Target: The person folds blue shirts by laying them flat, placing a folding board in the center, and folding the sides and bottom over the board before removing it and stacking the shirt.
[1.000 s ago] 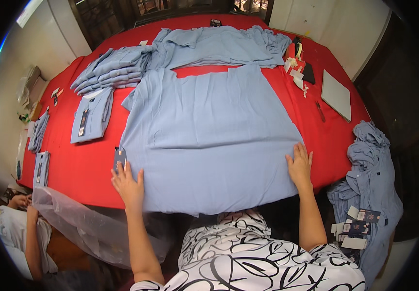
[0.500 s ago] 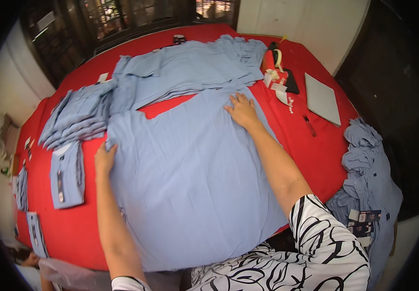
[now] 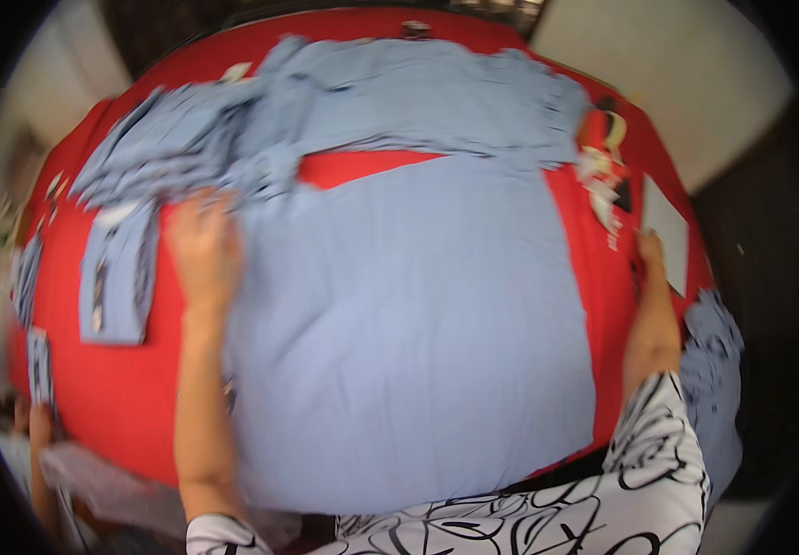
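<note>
A large light-blue garment (image 3: 409, 333) lies spread on the red-covered table (image 3: 344, 171) in front of me. My left hand (image 3: 205, 245) is at its left edge, blurred, with fingers stretched away from me. On the right, apart from the garment, my right hand (image 3: 651, 254) reaches down beside a flat grey-white board (image 3: 666, 231). A small dark tool (image 3: 638, 265) shows partly at that hand; the blur hides whether the fingers hold it.
Stacks of blue garments (image 3: 418, 97) and folded ones (image 3: 164, 148) lie along the far side. A packed folded shirt (image 3: 117, 277) is at left. Small red and white items (image 3: 603, 162) sit at right, above a garment heap (image 3: 714, 370). Another person's arm (image 3: 41, 453) shows lower left.
My right hand has left the garment's far right part and moved right to beside the board. My left hand has shifted slightly away from me. The whole view has swung right.
</note>
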Demonstrator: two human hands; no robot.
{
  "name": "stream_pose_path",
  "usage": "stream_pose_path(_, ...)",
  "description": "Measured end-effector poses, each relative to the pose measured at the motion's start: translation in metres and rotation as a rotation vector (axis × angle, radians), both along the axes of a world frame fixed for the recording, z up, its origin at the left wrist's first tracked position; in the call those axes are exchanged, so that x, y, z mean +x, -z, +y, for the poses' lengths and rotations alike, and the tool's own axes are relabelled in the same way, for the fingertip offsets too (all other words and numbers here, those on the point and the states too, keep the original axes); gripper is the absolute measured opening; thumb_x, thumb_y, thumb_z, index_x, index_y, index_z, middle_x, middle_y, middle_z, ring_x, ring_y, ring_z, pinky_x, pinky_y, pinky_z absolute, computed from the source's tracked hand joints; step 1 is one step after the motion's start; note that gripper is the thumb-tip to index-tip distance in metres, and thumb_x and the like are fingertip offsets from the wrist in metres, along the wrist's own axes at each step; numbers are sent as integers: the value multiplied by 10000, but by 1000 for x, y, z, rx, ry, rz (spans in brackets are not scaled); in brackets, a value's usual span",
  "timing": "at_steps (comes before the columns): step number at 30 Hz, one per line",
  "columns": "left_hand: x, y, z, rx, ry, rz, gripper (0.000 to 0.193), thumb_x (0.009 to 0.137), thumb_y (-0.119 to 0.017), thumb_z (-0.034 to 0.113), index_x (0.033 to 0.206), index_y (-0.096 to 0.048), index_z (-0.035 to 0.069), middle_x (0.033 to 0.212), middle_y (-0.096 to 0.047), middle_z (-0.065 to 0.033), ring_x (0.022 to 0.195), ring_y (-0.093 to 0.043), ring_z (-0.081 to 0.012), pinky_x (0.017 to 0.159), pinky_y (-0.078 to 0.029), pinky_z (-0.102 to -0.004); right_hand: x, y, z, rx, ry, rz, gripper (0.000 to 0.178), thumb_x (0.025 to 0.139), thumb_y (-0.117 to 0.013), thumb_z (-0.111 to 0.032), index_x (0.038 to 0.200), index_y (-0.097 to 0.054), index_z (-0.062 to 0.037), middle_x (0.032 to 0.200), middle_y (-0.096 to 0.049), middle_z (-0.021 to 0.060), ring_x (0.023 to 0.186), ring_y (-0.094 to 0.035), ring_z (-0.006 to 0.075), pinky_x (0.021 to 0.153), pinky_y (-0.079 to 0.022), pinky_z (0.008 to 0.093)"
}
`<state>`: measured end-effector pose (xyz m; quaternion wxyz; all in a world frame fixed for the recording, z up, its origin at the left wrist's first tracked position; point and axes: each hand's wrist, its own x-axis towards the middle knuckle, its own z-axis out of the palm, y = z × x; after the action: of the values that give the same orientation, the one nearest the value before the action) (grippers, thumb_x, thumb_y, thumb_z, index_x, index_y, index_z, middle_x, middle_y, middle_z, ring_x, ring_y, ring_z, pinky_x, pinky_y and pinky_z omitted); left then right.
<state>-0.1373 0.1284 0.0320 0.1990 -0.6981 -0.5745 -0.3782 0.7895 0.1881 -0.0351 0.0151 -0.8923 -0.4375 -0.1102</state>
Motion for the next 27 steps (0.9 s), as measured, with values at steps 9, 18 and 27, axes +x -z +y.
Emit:
stream_pose_path(9, -26, 62, -43, -320, -153, -101, 449, 925, -591, 301, 1318, -547, 90, 1407, -481, -155, 1309, -430, -333, 1096, -323, -455, -62, -74, 14, 207, -143, 125, 398, 936, -490, -234, 1248, -577, -2, 1194, -629, 244, 1134, -599, 386, 915, -478, 468)
stream_pose_path(18, -57, 61, -177, -382, -212, 25, 422, 932, -576, 230, 1323, -535, 78, 1406, -485, -140, 1356, -389, -304, 1132, -279, -478, -413, -254, -176, 569, -1307, 1360, 380, 965, -520, -82, 1310, -473, 71, 1228, -596, 123, 1129, -578, 157, 981, -441, 303)
stream_pose_path(27, -85, 64, -263, -540, -289, -249, 485, 887, -589, 334, 1338, -536, 162, 1433, -438, -141, 1369, -365, -333, 1125, -227, -591, -665, -94, -125, -157, -1403, 1135, 304, 923, -526, -123, 1193, -603, -9, 1099, -672, 148, 1010, -631, 260, 898, -476, 343)
